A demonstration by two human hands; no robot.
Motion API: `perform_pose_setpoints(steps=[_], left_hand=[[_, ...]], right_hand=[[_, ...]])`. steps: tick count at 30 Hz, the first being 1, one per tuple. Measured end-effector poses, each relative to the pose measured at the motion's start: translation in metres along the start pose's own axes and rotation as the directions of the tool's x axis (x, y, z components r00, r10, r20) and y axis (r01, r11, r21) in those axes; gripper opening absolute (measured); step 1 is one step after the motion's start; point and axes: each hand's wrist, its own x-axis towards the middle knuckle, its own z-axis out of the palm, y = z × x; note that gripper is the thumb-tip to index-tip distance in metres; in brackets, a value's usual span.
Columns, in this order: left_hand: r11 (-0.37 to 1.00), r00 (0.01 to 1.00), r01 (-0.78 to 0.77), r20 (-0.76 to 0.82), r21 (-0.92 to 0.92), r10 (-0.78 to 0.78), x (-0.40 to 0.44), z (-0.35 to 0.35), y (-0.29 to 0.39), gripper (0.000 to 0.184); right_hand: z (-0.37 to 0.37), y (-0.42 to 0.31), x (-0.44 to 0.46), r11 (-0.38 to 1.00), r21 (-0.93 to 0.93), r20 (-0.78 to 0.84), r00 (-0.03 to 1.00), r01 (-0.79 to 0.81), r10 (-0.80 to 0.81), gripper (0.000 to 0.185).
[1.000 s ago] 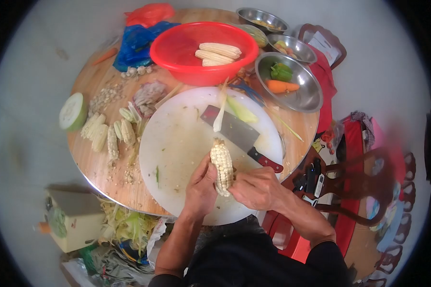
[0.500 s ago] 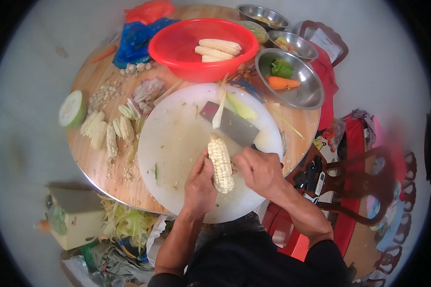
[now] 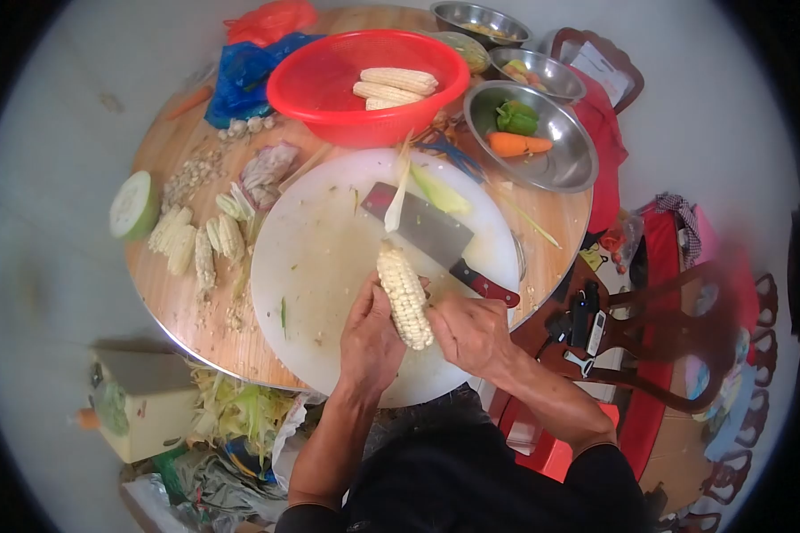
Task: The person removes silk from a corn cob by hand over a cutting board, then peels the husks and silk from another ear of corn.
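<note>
A peeled white corn cob [image 3: 404, 298] is held over the round white cutting board [image 3: 307, 231], its narrow end pointing away from me. My left hand [image 3: 371, 338] is wrapped round its left side. Against its lower right side, the pinched fingertips of my right hand [image 3: 473, 333] touch the kernels; whether they hold any small strand is hidden. Beyond the cob lies a cleaver [image 3: 427, 224] with a red handle, flat on the board. A pale husk strip [image 3: 399, 191] and a green husk leaf [image 3: 440, 188] lie by its blade.
Behind the board stands a red basin [image 3: 311, 111] with several peeled cobs. A steel bowl [image 3: 573, 164] holds a carrot and a green pepper. Corn pieces [image 3: 176, 240], garlic and a cut gourd [image 3: 133, 206] lie on the left. Husks [image 3: 240, 409] fill a bag below the table edge.
My right hand has moved down and closer to the cob's lower side, uncovering the cleaver's handle. The cob leans slightly more. The whole view has shifted a little.
</note>
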Motion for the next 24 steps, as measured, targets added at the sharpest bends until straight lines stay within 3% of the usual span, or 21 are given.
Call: perform_pose_setpoints(steps=[1, 3, 7, 9, 11, 16, 18, 19, 21, 22, 24], left_hand=[[0.997, 1.0, 0.021, 0.003, -0.069, -0.021, 0.0, -0.001, 0.0, 0.043], [0.998, 1.0, 0.013, 0.002, -0.063, -0.013, -0.002, 0.001, 0.002, 0.043], [0.999, 1.0, -0.007, 0.015, -0.036, 0.007, 0.0, 0.006, -0.003, 0.043], [1.0, 1.0, -0.01, -0.027, 0.01, 0.011, 0.0, 0.014, -0.005, 0.046], [0.998, 0.997, -0.018, -0.077, 0.059, 0.023, -0.002, 0.016, -0.006, 0.049], [0.997, 1.0, 0.004, 0.001, -0.074, -0.004, -0.003, 0.002, -0.004, 0.046], [0.996, 1.0, -0.005, -0.001, -0.089, 0.005, -0.002, 0.004, -0.002, 0.047], [0.995, 1.0, -0.009, 0.0, -0.103, 0.009, -0.002, 0.005, -0.002, 0.047], [0.995, 1.0, -0.009, -0.003, -0.099, 0.008, 0.0, 0.0, -0.007, 0.046], [0.996, 1.0, -0.012, -0.003, -0.092, 0.011, 0.002, -0.001, -0.01, 0.045], [0.996, 1.0, -0.008, 0.007, -0.088, 0.009, 0.004, 0.0, -0.012, 0.045]], right_hand=[[-0.001, 0.006, -0.004, 1.0, 0.0, 0.0, 1.0, 0.001, -0.001, 0.008], [-0.004, 0.014, -0.012, 0.972, -0.003, -0.058, 0.971, -0.233, 0.232, 0.007], [-0.017, -0.002, -0.009, 0.965, 0.061, -0.076, 0.963, -0.253, 0.258, 0.009], [-0.02, -0.017, -0.001, 0.994, -0.014, -0.01, 0.994, -0.112, 0.111, 0.012], [-0.014, -0.014, -0.003, 0.996, -0.054, 0.002, 0.997, -0.075, 0.076, 0.013], [-0.012, 0.006, -0.01, 0.984, -0.163, 0.069, 0.996, 0.071, -0.06, 0.015], [-0.012, 0.015, -0.014, 0.95, -0.123, 0.028, 0.956, -0.286, 0.291, 0.013], [-0.012, 0.012, -0.014, 0.951, -0.123, 0.03, 0.956, -0.285, 0.291, 0.013], [-0.016, 0.002, -0.012, 0.96, 0.112, 0.014, 0.967, -0.256, 0.256, 0.012], [-0.019, -0.003, -0.01, 0.959, 0.108, 0.009, 0.965, -0.262, 0.262, 0.012], [-0.026, -0.014, -0.007, 0.971, 0.091, 0.185, 0.961, -0.223, 0.203, 0.012]])
